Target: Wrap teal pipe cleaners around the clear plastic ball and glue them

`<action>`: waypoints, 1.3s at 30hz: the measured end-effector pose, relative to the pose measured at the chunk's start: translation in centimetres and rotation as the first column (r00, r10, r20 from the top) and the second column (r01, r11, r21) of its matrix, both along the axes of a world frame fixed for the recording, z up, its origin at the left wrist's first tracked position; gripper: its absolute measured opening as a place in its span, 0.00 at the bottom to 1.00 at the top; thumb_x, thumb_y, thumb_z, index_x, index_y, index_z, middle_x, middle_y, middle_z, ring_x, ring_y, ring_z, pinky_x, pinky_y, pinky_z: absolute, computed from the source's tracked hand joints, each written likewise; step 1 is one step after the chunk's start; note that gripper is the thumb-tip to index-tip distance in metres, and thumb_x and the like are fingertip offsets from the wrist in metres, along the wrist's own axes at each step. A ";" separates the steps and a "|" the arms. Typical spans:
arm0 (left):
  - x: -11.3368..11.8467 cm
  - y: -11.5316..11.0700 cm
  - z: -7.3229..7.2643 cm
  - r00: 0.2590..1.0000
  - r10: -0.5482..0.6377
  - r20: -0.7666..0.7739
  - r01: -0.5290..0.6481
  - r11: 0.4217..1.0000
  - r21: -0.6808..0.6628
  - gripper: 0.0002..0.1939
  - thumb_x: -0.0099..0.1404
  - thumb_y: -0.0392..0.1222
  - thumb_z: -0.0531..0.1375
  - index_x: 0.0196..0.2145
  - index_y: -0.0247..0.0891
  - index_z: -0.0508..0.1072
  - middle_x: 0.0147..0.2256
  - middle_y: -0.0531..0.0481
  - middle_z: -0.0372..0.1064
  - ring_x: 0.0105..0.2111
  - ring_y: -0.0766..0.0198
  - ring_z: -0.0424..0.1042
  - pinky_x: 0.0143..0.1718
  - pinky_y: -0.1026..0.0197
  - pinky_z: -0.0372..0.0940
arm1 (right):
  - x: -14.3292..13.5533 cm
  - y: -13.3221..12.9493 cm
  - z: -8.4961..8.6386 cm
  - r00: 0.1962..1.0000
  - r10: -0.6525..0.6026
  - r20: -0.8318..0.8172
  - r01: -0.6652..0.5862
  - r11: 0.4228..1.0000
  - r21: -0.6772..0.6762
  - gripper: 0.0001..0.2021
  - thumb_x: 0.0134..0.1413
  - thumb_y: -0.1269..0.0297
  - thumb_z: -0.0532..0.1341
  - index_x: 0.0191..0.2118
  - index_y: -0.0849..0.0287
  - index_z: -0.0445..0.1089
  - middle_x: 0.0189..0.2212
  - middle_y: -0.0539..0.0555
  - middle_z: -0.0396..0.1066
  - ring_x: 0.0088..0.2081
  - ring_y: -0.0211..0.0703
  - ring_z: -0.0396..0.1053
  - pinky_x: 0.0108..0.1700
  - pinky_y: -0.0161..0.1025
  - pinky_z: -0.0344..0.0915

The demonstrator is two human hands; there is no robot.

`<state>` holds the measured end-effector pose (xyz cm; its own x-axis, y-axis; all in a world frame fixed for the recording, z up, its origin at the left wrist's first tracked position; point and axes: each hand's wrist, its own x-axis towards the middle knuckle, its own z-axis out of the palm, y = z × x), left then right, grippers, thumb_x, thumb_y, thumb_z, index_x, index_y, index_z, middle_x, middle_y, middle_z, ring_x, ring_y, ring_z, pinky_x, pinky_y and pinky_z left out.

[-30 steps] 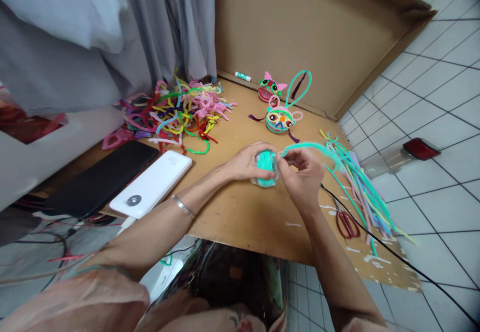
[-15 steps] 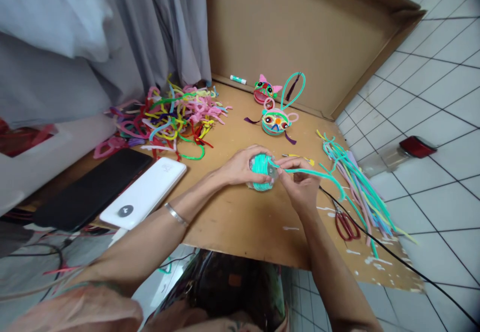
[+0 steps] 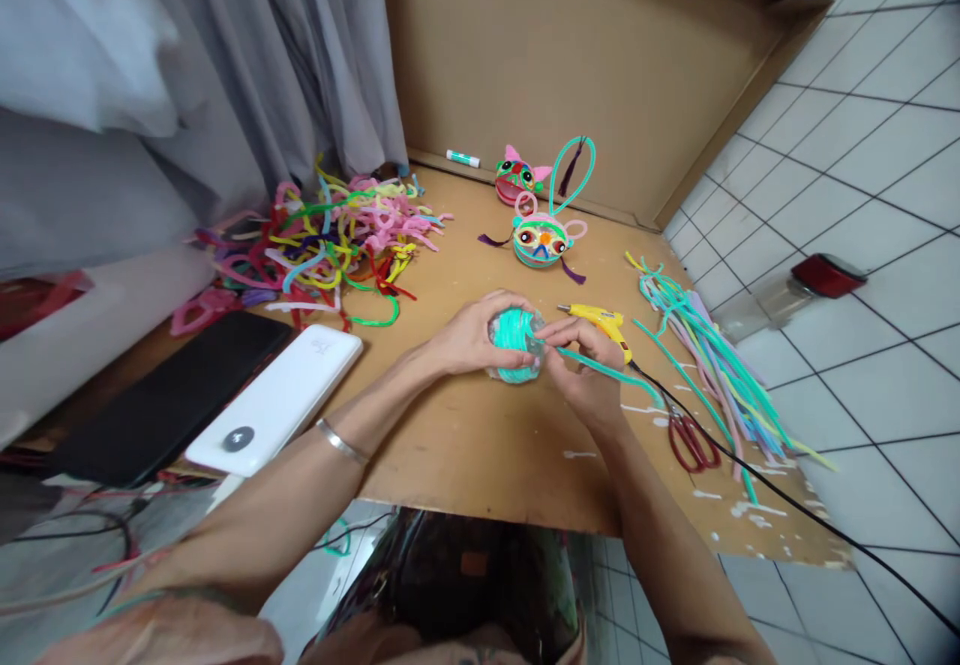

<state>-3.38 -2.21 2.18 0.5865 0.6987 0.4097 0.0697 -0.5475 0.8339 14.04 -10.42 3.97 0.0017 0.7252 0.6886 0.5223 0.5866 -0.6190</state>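
My left hand (image 3: 474,337) is closed around a small rounded clear object (image 3: 516,343) wrapped in turquoise pipe cleaner. Against its right side, my right hand (image 3: 583,363) pinches a turquoise pipe cleaner (image 3: 611,372), whose loose end trails off to the right beneath the hand. Just beyond my right hand lies a yellow glue gun (image 3: 600,320) with a black cord. Farther back stand two decorated animal heads, one turquoise with pink ears (image 3: 540,242) and one red with pointed pink ears (image 3: 517,177).
Mixed pipe cleaners (image 3: 337,235) are heaped at the left. A white power bank (image 3: 277,400) and a black slab (image 3: 172,395) lie nearer. Red-handled scissors (image 3: 691,442) and straight pipe cleaners (image 3: 712,365) are at the right, near a lidded jar (image 3: 780,300). A glue stick (image 3: 463,158) lies behind.
My right hand has moved in closer to the wrapped object, and the trailing pipe cleaner hangs lower and shorter. More of the glue gun shows. The whole view has shifted slightly.
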 end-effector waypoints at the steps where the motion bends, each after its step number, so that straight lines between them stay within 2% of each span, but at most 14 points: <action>1: 0.0 0.0 0.0 1.000 -0.003 -0.003 0.003 1.000 -0.002 0.28 0.50 0.49 0.71 0.47 0.39 0.72 0.48 0.44 0.72 0.48 0.54 0.72 0.52 0.50 0.66 | 0.0 0.0 0.0 1.000 -0.001 0.024 0.001 1.000 0.010 0.05 0.52 0.70 0.61 0.28 0.54 0.67 0.30 0.49 0.77 0.35 0.42 0.76 0.40 0.43 0.72; 8: -0.1 0.1 -0.1 1.000 0.010 -0.022 -0.009 0.999 0.037 0.28 0.50 0.49 0.71 0.48 0.40 0.72 0.49 0.45 0.72 0.49 0.54 0.72 0.53 0.50 0.66 | 0.3 0.0 0.1 0.985 -0.031 0.171 0.019 0.997 0.074 0.06 0.52 0.73 0.58 0.29 0.53 0.68 0.28 0.49 0.75 0.32 0.41 0.74 0.36 0.42 0.70; 17: 0.0 0.1 0.1 1.000 -0.001 -0.025 0.001 0.999 0.035 0.28 0.50 0.51 0.71 0.47 0.39 0.72 0.48 0.44 0.72 0.49 0.53 0.72 0.53 0.50 0.66 | 0.3 0.0 -0.1 0.962 -0.036 0.272 0.005 0.994 0.113 0.07 0.55 0.72 0.56 0.30 0.53 0.67 0.27 0.49 0.72 0.31 0.41 0.71 0.37 0.41 0.68; 26: -0.2 0.2 -0.3 0.999 -0.012 -0.037 0.014 0.998 0.054 0.27 0.52 0.50 0.70 0.48 0.39 0.72 0.49 0.44 0.71 0.50 0.53 0.71 0.54 0.49 0.65 | 0.1 0.1 -0.2 0.967 -0.010 0.254 -0.031 0.987 0.157 0.08 0.51 0.76 0.56 0.29 0.54 0.65 0.26 0.49 0.71 0.31 0.40 0.71 0.37 0.40 0.67; 31: -0.3 0.3 -0.5 0.999 -0.016 -0.030 0.019 0.997 0.069 0.27 0.56 0.53 0.69 0.50 0.39 0.71 0.50 0.42 0.70 0.51 0.52 0.71 0.54 0.49 0.65 | 0.1 0.2 -0.3 0.968 -0.025 0.249 -0.021 0.983 0.183 0.08 0.53 0.75 0.56 0.29 0.54 0.65 0.26 0.49 0.71 0.30 0.39 0.70 0.35 0.39 0.66; 36: -0.5 0.1 -0.2 0.999 -0.038 -0.006 0.038 0.999 0.038 0.20 0.67 0.54 0.57 0.50 0.38 0.72 0.51 0.42 0.71 0.52 0.53 0.71 0.56 0.50 0.65 | -0.2 0.3 -0.6 0.971 -0.020 0.238 -0.024 0.983 0.182 0.09 0.53 0.76 0.55 0.29 0.54 0.65 0.25 0.48 0.69 0.30 0.39 0.69 0.34 0.38 0.66; 39: -0.5 -0.1 0.0 1.000 -0.020 0.015 0.020 1.000 0.010 0.19 0.69 0.52 0.54 0.48 0.37 0.73 0.51 0.42 0.72 0.52 0.53 0.71 0.57 0.50 0.64 | -0.3 0.2 -0.8 0.968 -0.018 0.249 -0.035 0.978 0.207 0.10 0.52 0.77 0.54 0.29 0.54 0.65 0.25 0.49 0.69 0.30 0.39 0.68 0.35 0.38 0.66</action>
